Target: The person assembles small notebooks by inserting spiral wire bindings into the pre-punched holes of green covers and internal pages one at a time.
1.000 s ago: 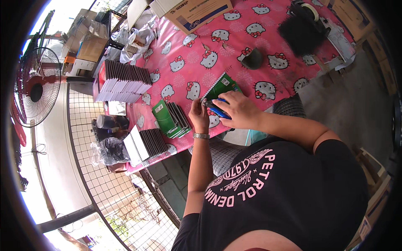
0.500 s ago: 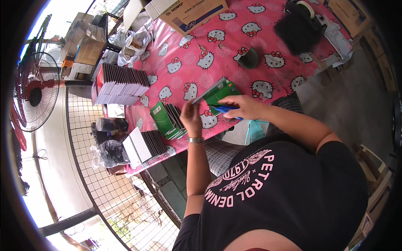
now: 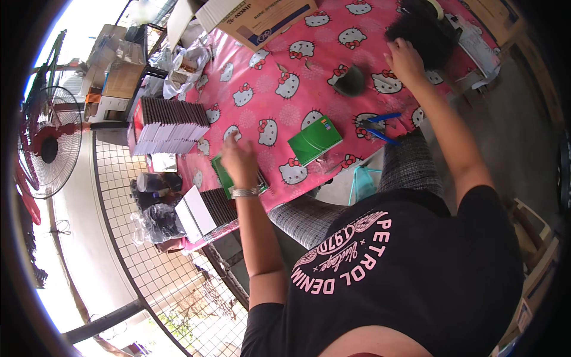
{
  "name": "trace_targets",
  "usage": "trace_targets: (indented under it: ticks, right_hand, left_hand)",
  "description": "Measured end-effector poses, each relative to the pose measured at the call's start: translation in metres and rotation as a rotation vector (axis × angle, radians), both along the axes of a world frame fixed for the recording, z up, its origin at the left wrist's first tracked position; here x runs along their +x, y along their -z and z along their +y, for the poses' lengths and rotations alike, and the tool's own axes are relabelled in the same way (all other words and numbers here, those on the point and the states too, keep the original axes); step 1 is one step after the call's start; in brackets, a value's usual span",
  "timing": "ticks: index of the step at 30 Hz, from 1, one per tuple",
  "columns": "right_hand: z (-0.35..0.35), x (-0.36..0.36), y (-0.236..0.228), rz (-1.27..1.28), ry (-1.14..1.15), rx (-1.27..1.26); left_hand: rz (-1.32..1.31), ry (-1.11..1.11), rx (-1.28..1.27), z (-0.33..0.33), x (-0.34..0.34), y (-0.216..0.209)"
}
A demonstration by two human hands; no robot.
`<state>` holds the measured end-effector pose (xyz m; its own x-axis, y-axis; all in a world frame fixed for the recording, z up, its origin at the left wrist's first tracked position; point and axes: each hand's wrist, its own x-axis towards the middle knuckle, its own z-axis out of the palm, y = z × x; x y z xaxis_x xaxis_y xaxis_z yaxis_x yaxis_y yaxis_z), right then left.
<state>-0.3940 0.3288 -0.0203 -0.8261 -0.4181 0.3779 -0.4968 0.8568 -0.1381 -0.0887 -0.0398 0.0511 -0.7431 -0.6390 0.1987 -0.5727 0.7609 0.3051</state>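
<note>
My left hand (image 3: 239, 160) hovers over the stack of green notebooks (image 3: 222, 177) at the left and partly hides it; its fingers are smeared by motion. At the far right, my right hand (image 3: 408, 63) reaches the near left edge of a heap of fine black strands (image 3: 423, 43), which look like loose binding coils, with its fingers apart and nothing visible in them. A single green notebook (image 3: 315, 141) lies flat on the table between my hands. Blue-handled pliers (image 3: 381, 127) rest on the tablecloth right of it, jaws spread.
A pink patterned cloth (image 3: 279, 110) covers the table. Tall stacks of spiral notebooks (image 3: 169, 124) and a shorter white-covered stack (image 3: 205, 209) stand along the left. A dark rounded piece (image 3: 349, 81) lies mid-table, a cardboard box (image 3: 259, 24) behind, a tape roll (image 3: 433, 8) at far right.
My right hand has let go of the pliers and moved away to the black heap. My left hand has left the middle notebook and moved left over the green stack.
</note>
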Motion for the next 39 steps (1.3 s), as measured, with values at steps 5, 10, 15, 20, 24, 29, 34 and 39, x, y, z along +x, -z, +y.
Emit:
trace_targets:
  ticks: [5, 10, 15, 20, 24, 29, 34, 39]
  right_hand:
    - [-0.010, -0.035, 0.026, 0.061, 0.038, 0.257]
    - [-0.009, -0.044, 0.028, 0.160, 0.019, 0.167]
    - [-0.022, -0.014, -0.010, -0.007, 0.053, -0.204]
    - [-0.053, 0.068, -0.018, -0.186, -0.646, -0.571]
    - [-0.072, 0.137, -0.030, -0.652, -0.841, -0.593]
    - [-0.079, 0.152, -0.013, -0.568, -0.826, -0.721]
    - [-0.094, 0.159, -0.018, -0.575, -0.804, -0.788]
    - [-0.095, 0.164, -0.018, -0.480, -0.849, -0.742]
  left_hand:
    - [0.008, 0.721, 0.007, 0.115, -0.007, 0.037]
    - [-0.025, 0.764, -0.165, 0.126, 0.003, 0.067]
    - [-0.070, 0.834, -0.061, 0.116, 0.006, 0.042]
    - [0.002, 0.695, -0.099, 0.099, -0.009, 0.032]
    - [0.113, 0.627, -0.157, 0.106, -0.014, 0.041]
    - [0.113, 0.612, -0.151, 0.111, -0.015, 0.045]
    - [0.131, 0.592, -0.165, 0.113, -0.013, 0.046]
    - [0.145, 0.578, -0.167, 0.115, -0.013, 0.046]
